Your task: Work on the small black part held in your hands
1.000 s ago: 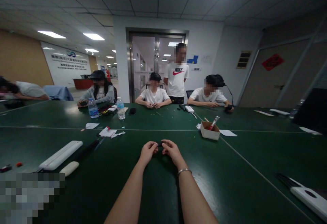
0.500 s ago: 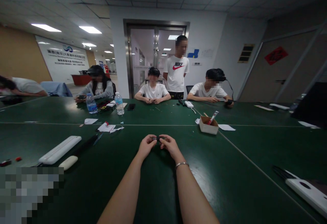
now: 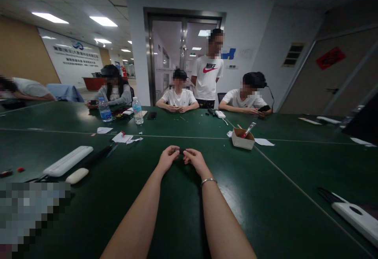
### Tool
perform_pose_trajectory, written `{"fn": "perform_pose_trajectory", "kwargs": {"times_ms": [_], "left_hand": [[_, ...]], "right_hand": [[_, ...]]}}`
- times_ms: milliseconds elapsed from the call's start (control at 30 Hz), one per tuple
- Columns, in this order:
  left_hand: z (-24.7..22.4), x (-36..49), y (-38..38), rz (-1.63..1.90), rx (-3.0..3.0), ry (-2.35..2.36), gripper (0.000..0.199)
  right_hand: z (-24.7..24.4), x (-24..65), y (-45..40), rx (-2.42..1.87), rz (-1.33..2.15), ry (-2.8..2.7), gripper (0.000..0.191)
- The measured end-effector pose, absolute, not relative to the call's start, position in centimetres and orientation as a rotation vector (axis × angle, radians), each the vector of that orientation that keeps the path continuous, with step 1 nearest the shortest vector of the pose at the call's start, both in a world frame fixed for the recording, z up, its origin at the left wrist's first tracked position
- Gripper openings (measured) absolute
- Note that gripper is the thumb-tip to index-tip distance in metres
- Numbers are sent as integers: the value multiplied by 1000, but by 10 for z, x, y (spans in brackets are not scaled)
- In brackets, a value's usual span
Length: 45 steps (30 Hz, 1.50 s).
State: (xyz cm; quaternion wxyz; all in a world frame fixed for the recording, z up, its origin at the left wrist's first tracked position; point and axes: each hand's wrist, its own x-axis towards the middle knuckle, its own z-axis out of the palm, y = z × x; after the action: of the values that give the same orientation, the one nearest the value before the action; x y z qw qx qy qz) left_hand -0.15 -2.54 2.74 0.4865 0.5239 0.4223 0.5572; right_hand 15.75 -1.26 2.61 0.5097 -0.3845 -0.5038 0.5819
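Observation:
Between my two hands is a small black object [image 3: 182,151], too small and too covered by fingers to name. My left hand [image 3: 168,159] pinches its left end between thumb and fingers. On the other end, my right hand [image 3: 194,160] has its thumb and fingertips closed in the same way. Both hands are just above the dark green table [image 3: 183,211], with the forearms stretched forward. A silver bracelet [image 3: 208,180] circles my right wrist.
Left of my arms lie a white power strip [image 3: 68,161], a white mouse [image 3: 77,176] and paper scraps [image 3: 122,137]. A small cardboard box [image 3: 242,141] holding a tool stands ahead to the right. Two water bottles [image 3: 137,111] are farther off. Several people sit or stand across the table.
The whole view has shifted slightly, so the table and hands appear higher. My hands keep their pinch on the small black object, with little other movement.

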Motion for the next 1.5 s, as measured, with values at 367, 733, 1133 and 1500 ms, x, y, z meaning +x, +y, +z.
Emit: {"fn": "perform_pose_trajectory", "kwargs": {"times_ms": [367, 733, 1133, 1500], "left_hand": [[29, 0, -24, 1345, 1297, 1045, 37], [26, 4, -18, 1334, 1299, 1184, 34], [31, 4, -23, 1338, 1299, 1156, 26], [31, 0, -24, 1320, 1246, 1086, 33]], "right_hand": [[28, 157, -14, -903, 1352, -1224, 42], [31, 161, -19, -890, 1388, -1235, 38], [30, 159, -12, -958, 1413, -1171, 31], [37, 159, -13, -880, 1385, -1263, 40]]}}
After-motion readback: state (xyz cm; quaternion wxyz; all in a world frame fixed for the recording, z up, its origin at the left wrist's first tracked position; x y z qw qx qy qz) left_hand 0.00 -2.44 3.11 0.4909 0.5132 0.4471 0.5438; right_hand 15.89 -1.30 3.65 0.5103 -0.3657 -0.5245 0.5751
